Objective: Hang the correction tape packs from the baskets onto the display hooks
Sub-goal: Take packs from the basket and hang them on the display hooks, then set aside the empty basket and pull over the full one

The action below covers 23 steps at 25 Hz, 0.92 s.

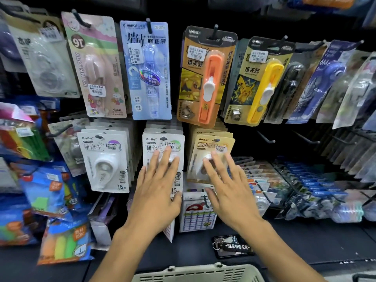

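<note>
A white correction tape pack (pixel 105 161) hangs at left, untouched; the left hand (pixel 156 192) lies flat, fingers straight, on the middle white pack (pixel 162 145); the right hand (pixel 225 186) presses, fingers spread, the beige pack (pixel 211 145); a basket (pixel 195 273) rim shows below.

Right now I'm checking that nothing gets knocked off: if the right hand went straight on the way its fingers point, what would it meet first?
Probably the beige correction tape pack: the right hand is open against its front.
</note>
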### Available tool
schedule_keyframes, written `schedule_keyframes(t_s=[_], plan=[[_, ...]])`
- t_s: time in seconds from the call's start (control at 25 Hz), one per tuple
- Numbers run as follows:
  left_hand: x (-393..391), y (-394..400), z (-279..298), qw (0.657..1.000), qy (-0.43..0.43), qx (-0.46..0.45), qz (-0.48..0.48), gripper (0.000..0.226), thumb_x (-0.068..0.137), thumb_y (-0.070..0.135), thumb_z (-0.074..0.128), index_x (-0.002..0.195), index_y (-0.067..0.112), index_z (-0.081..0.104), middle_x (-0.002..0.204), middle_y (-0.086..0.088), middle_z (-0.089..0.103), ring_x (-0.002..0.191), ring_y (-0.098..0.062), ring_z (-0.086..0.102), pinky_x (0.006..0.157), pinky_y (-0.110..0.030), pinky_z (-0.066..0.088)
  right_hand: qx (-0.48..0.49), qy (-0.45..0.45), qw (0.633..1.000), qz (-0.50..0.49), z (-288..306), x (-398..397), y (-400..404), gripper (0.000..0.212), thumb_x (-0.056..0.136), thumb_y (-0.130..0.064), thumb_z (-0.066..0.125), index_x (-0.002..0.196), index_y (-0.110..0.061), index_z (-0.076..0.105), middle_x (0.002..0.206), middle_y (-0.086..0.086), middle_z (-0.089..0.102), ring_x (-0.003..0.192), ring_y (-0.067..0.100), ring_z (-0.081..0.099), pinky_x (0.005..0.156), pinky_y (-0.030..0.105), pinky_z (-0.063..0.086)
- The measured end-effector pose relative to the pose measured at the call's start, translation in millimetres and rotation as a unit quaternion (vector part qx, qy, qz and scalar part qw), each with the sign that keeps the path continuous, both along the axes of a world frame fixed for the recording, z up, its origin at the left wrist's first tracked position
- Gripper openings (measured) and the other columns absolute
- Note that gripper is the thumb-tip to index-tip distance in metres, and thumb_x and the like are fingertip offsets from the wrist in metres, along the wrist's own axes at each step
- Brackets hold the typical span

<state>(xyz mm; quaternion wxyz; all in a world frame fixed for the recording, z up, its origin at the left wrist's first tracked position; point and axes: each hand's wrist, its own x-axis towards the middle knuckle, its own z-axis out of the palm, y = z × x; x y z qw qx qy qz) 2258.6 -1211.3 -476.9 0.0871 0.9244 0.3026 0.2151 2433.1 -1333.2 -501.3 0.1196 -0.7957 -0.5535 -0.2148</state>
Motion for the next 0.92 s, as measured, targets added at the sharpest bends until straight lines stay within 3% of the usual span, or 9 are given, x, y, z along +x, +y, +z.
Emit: schedule_keyframes(t_s=[0.16, 0.28, 0.36, 0.44, 0.52, 0.64, 0.72, 0.8, 0.92], plan=[[-7, -8, 2, 1.0, 0.031, 0.004, 0.005, 0.085, 0.101, 0.038, 0.05, 0.162, 0.031, -0.009, 0.161, 0.018, -0.037, 0.148, -0.007, -0.037, 0.123, -0.036, -0.013, -0.071, 0.033, 0.997, -0.003, 11, 14, 9, 0.089, 0.1, -0.023, 0.047, 0.155, -0.038, -0.021, 0.159, -0.013, -0.038, 0.154, 0.026, -0.022, 0.124, 0.048, 0.017], [-25, -23, -5, 1.0, 0.021, -0.009, -0.001, 0.085, 0.101, 0.036, 0.05, 0.162, 0.033, -0.009, 0.164, 0.018, -0.03, 0.148, -0.004, -0.033, 0.121, -0.032, -0.017, -0.038, 0.052, 0.998, 0.018, 6, 10, -3, 0.087, 0.099, -0.026, 0.049, 0.158, -0.037, -0.014, 0.167, -0.007, -0.023, 0.157, 0.025, -0.007, 0.125, 0.044, 0.019], [-50, -41, -24, 0.999, 0.029, -0.018, 0.002, 0.084, 0.1, 0.035, 0.05, 0.162, 0.034, -0.007, 0.162, 0.02, -0.028, 0.149, -0.003, -0.03, 0.121, -0.03, -0.017, 0.04, 0.131, 0.99, 0.021, -19, -4, -19, 0.083, 0.099, -0.029, 0.053, 0.16, -0.035, -0.004, 0.17, -0.004, -0.007, 0.156, 0.022, 0.005, 0.123, 0.04, 0.018], [-71, -62, -53, 0.996, 0.071, -0.048, 0.011, 0.083, 0.099, 0.035, 0.052, 0.163, 0.032, 0.0, 0.163, 0.019, -0.022, 0.155, -0.007, -0.019, 0.124, -0.033, -0.01, 0.074, 0.284, 0.956, -0.009, -64, -19, -45, 0.078, 0.1, -0.026, 0.057, 0.161, -0.032, 0.009, 0.17, -0.004, 0.003, 0.154, 0.018, 0.011, 0.121, 0.036, 0.018], [-80, -79, -80, 0.984, 0.152, -0.09, 0.005, 0.082, 0.099, 0.034, 0.055, 0.163, 0.029, 0.004, 0.17, 0.012, -0.012, 0.158, -0.013, -0.009, 0.126, -0.04, -0.003, 0.006, 0.4, 0.91, -0.11, -122, -26, -83, 0.071, 0.097, -0.022, 0.062, 0.158, -0.024, 0.026, 0.168, 0.003, 0.017, 0.152, 0.027, 0.021, 0.12, 0.046, 0.029], [-83, -100, -118, 0.964, 0.224, -0.141, -0.013, 0.081, 0.099, 0.031, 0.059, 0.163, 0.024, 0.011, 0.173, 0.003, 0.0, 0.159, -0.018, -0.002, 0.128, -0.045, 0.004, -0.115, 0.434, 0.824, -0.347, -187, -38, -152, 0.067, 0.092, -0.024, 0.062, 0.151, -0.014, 0.033, 0.162, 0.01, 0.028, 0.144, 0.039, 0.032, 0.111, 0.056, 0.036], [-94, -112, -141, 0.957, 0.229, -0.176, -0.01, 0.081, 0.097, 0.03, 0.062, 0.163, 0.024, 0.015, 0.173, 0.001, 0.006, 0.159, -0.019, 0.003, 0.127, -0.044, 0.007, -0.17, 0.448, 0.77, -0.421, -204, -49, -177, 0.065, 0.091, -0.028, 0.058, 0.148, -0.012, 0.033, 0.155, 0.01, 0.034, 0.136, 0.041, 0.038, 0.107, 0.055, 0.037], [-109, -117, -160, 0.958, 0.217, -0.186, 0.003, 0.077, 0.097, 0.029, 0.062, 0.162, 0.024, 0.021, 0.171, -0.001, 0.014, 0.158, -0.02, 0.01, 0.128, -0.042, 0.012, -0.193, 0.448, 0.764, -0.423, -206, -58, -181, 0.059, 0.09, -0.032, 0.056, 0.143, -0.012, 0.039, 0.145, 0.011, 0.04, 0.129, 0.04, 0.042, 0.104, 0.054, 0.038], [-113, -117, -170, 0.961, 0.191, -0.199, 0.027, 0.07, 0.097, 0.026, 0.061, 0.159, 0.02, 0.029, 0.169, -0.003, 0.025, 0.156, -0.019, 0.019, 0.127, -0.037, 0.016, -0.126, 0.483, 0.769, -0.399, -199, -78, -169, 0.05, 0.09, -0.034, 0.059, 0.135, -0.012, 0.051, 0.139, 0.011, 0.049, 0.123, 0.04, 0.049, 0.104, 0.05, 0.042]])
